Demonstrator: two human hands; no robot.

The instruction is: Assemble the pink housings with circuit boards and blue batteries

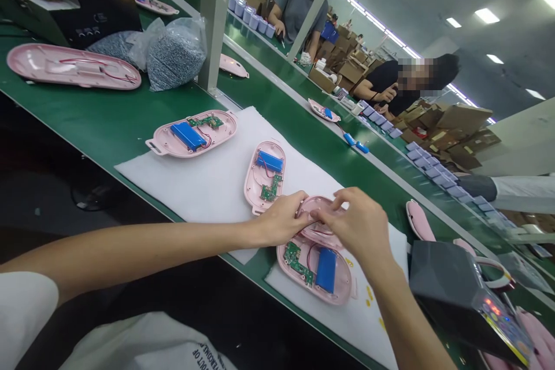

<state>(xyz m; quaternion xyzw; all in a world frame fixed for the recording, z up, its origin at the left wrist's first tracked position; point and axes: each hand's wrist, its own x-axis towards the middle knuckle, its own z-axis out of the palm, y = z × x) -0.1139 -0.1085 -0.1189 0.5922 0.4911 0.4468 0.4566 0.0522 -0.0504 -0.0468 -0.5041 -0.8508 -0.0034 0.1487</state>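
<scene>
My left hand [284, 221] is closed on the near-left edge of a pink plastic shell half [319, 236], which is tilted and shows its hollow inside. Over that same shell, my right hand [359, 222] has its fingers bent in a pinch; whatever lies between them is hidden. Directly below is another pink shell half [344, 292] with a blue battery [326, 270] and a green circuit board [298, 265], and thin red wires run between the two halves. Beyond my left hand lies a similar pink shell [249, 185] with a battery and board.
Another fitted shell [221, 137] lies on the white sheet [173, 182]. A dark machine with lit digits [459, 295] stands at right. Bags of small grey parts [177, 55] sit by a metal post [212, 29]. Two people work across the green conveyor [277, 110].
</scene>
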